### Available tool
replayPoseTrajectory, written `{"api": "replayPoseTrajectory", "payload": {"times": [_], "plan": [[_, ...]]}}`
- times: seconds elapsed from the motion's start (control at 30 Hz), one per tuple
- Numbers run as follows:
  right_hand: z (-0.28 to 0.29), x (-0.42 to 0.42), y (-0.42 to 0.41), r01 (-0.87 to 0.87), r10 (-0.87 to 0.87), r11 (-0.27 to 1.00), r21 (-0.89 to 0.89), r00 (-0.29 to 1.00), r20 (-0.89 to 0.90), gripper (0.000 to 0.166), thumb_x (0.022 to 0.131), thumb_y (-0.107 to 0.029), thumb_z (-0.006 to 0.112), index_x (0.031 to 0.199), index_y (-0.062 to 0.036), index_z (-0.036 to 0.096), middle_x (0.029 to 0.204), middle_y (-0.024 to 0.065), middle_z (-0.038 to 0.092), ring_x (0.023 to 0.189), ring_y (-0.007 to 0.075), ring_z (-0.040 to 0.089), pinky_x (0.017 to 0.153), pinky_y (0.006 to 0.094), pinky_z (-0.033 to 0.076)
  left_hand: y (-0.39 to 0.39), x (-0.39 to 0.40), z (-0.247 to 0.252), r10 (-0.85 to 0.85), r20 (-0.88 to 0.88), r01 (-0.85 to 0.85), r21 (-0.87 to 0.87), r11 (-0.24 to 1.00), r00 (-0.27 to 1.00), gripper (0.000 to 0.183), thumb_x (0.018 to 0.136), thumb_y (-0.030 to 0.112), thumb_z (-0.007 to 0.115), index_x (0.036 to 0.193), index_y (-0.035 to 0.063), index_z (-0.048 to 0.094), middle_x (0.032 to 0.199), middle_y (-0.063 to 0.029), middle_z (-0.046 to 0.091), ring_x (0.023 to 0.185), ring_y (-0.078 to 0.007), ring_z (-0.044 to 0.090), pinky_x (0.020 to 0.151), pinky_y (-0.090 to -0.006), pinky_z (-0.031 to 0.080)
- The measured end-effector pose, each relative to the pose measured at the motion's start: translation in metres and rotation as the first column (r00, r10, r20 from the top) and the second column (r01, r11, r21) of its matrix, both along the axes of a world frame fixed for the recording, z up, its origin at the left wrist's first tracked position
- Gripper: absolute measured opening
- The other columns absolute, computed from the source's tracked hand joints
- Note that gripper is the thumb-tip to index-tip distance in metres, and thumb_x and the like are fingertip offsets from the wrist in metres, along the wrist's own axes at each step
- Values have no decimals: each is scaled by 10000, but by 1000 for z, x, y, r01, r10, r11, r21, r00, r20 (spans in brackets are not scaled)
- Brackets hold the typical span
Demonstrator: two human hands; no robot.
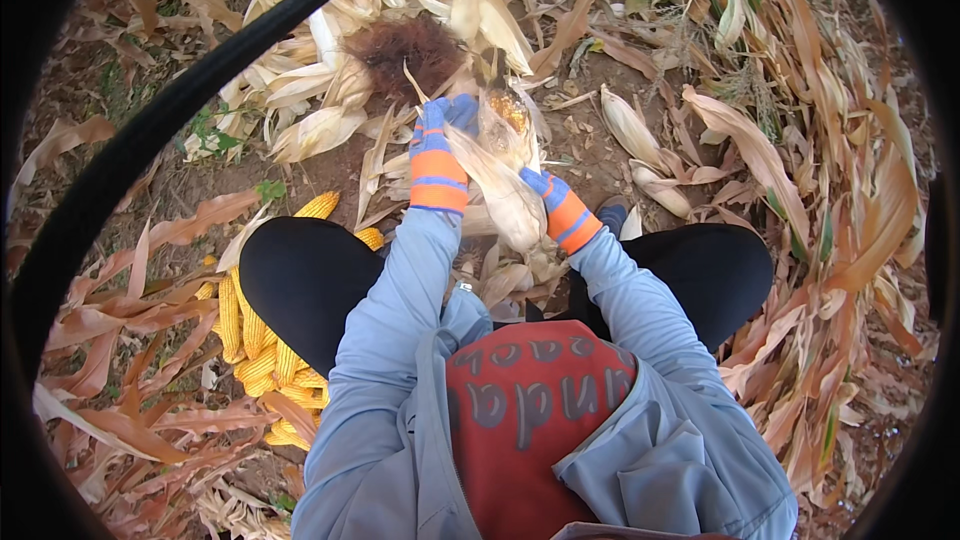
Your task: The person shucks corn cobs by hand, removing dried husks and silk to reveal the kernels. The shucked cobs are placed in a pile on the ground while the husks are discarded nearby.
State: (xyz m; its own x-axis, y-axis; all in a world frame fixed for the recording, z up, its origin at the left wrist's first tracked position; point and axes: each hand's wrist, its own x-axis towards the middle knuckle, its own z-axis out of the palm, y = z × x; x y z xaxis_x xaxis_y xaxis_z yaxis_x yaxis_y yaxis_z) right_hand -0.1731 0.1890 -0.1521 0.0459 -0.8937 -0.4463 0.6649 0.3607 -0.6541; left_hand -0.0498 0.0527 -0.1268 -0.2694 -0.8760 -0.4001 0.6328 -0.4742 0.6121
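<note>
An ear of corn [513, 114], partly out of its husk, points away from me between my two gloved hands. Yellow kernels show near its far end, beside a dark tuft of silk. My left hand [437, 146], in a blue and orange knit glove, grips dry husk leaf on the ear's left side. Around the lower end of the ear closes my right hand [559, 206], in a matching glove; its fingers are partly hidden. A broad pale husk leaf [510, 195] hangs back toward me between the wrists.
Husked yellow cobs [259, 349] lie piled beside my left knee [307, 285]. A brown heap of corn silk [405, 52] rests on loose husks ahead. Unhusked ears [634, 127] lie to the right, near dry corn stalks [832, 255]. A black strap [187, 82] crosses the upper left.
</note>
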Motion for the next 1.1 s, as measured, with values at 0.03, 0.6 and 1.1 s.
{"api": "replayPoseTrajectory", "payload": {"times": [0.03, 0.6, 1.1], "plan": [[8, 3, 0, 29, -31, 999, 22, 996, 85, 467, 811, -306, 533, 1154, -2, 444, 1041, 95, 547, 920, 167, 546, 813, 271, 433, 7, -1, 11, 42, -28, -41, 40, 998, 999, 292, 828, 260, 491, 1003, 28, 511, 865, -97, 582, 853, -245, 540, 823, -343, 423], [-1, -48, -15, 590, -594, 800, 107, 805, 3, 513, 759, -345, 588, 1163, -58, 455, 1075, 98, 532, 952, 232, 519, 857, 365, 411, 24, -1, 39, -471, 119, 468, 54, 882, 874, 213, 867, 281, 453, 920, 79, 495, 540, 6, 410, 441, -108, 386, 451, -271, 353], [22, -102, -20, 753, -661, 649, -107, 489, -569, 450, 745, -272, 634, 1085, -6, 507, 965, 64, 570, 825, 142, 528, 704, 275, 425, 2, 18, -24, 248, 907, 234, -337, 912, 341, 460, 776, 221, 569, 1140, 3, 393, 1080, -215, 444, 1008, -333, 443, 827, -385, 399]]}}
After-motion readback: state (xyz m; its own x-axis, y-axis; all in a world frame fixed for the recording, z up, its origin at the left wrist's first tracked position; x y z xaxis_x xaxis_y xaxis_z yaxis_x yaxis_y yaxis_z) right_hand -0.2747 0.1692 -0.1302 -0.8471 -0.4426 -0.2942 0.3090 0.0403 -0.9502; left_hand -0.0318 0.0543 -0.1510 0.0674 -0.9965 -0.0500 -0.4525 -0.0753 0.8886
